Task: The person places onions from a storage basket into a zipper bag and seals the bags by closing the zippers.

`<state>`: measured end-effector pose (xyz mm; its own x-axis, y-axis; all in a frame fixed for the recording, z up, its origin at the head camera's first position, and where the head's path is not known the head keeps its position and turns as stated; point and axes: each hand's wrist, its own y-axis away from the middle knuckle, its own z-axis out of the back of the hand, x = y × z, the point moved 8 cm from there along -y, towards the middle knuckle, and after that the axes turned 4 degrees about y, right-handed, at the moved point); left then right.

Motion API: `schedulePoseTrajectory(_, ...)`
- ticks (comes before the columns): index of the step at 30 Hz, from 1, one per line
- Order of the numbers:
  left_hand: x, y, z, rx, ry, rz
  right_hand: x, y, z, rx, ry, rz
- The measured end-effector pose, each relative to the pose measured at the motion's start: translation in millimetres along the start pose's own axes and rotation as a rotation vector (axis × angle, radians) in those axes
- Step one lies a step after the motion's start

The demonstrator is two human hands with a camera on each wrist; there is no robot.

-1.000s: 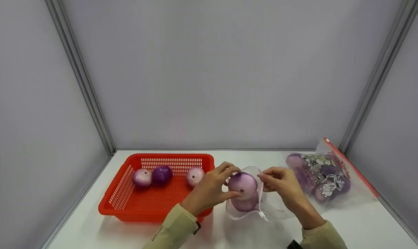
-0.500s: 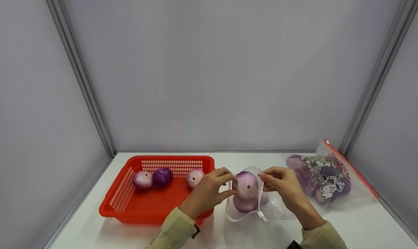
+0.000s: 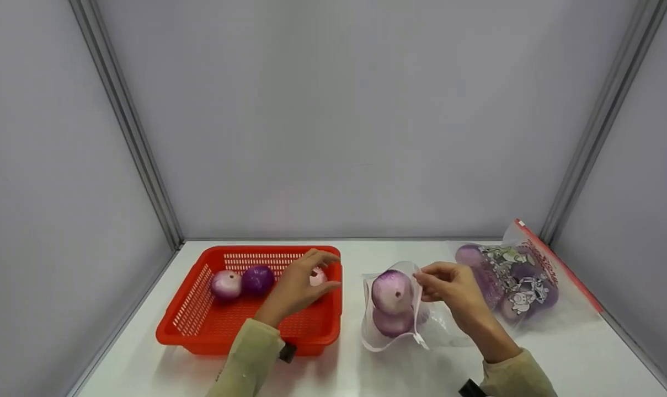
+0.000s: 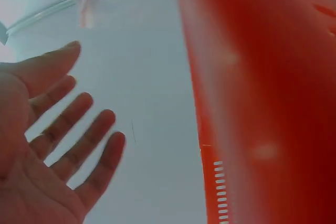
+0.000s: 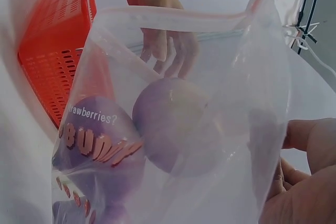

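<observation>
In the head view my left hand [image 3: 294,284] hovers over the right side of the red basket [image 3: 330,325], fingers apart and holding nothing. A purple-and-white onion [image 3: 318,277] with a small hole shows partly behind it. My left hand [image 4: 58,145] is spread beside the basket's wall in the left wrist view. My right hand [image 3: 449,286] pinches the mouth edge of a clear slider bag [image 3: 377,344], which stands open. Inside the bag one onion [image 3: 391,292] rests on another [image 3: 393,323]. Printed lettering marks the bag in the right wrist view.
A pale onion [image 3: 226,285] and a deep purple onion [image 3: 258,280] lie at the basket's left. Beyond my right hand lies a second bag [image 3: 573,309] with a red zip edge and several onions. Grey panels [image 3: 361,121] wall in the white table [image 3: 377,380].
My left hand has let go of the upper onion inside the bag and moved left over the basket. My right hand keeps its pinch on the bag's edge.
</observation>
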<state>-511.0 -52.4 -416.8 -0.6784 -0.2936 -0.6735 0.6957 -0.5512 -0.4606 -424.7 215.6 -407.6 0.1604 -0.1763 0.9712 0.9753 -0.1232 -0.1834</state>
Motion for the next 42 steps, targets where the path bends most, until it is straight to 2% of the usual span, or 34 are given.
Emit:
schedulePoseTrajectory(3, 8.8, -1.0, 8.6, 0.014, 0.030, 0.063, -0.9, -0.8, 0.0, 0.000, -0.008, -0.006)
schedulePoseTrajectory(10, 13.4, -12.7, 26.7, 0.021, 0.030, 0.134, 0.1, -2.2, 1.4, 0.000, -0.020, -0.009)
schedulePoseTrajectory(13, 25.1, -19.3, 33.3, 0.029, 0.019, 0.203, 1.9, -1.4, 3.5, -0.010, -0.010, -0.012)
schedulePoseTrajectory(17, 48.4, -24.7, 36.9, 0.058, 0.012, 0.290, 3.9, -0.7, 5.5, -0.019, -0.002, -0.017)
schedulePoseTrajectory(23, 79.2, -27.3, 30.3, 0.154, 0.021, 0.369, 7.7, -2.3, 5.0, -0.013, -0.005, -0.003)
schedulePoseTrajectory(29, 95.9, -30.8, 17.6, 0.235, 0.063, 0.423, 9.0, -2.6, 4.0, -0.003, -0.001, 0.013)
schedulePoseTrajectory(34, 105.8, -29.3, 6.9, 0.281, 0.025, 0.437, 7.3, -2.3, 2.9, -0.002, -0.016, 0.005)
schedulePoseTrajectory(40, 121.2, -19.2, -5.1, 0.310, 0.004, 0.526, 6.8, -2.4, 1.0, 0.005, -0.018, 0.005)
schedulePoseTrajectory(42, 123.5, -19.1, -6.6, 0.304, -0.008, 0.531, 7.4, -2.8, 1.1, 0.003, -0.019, 0.009)
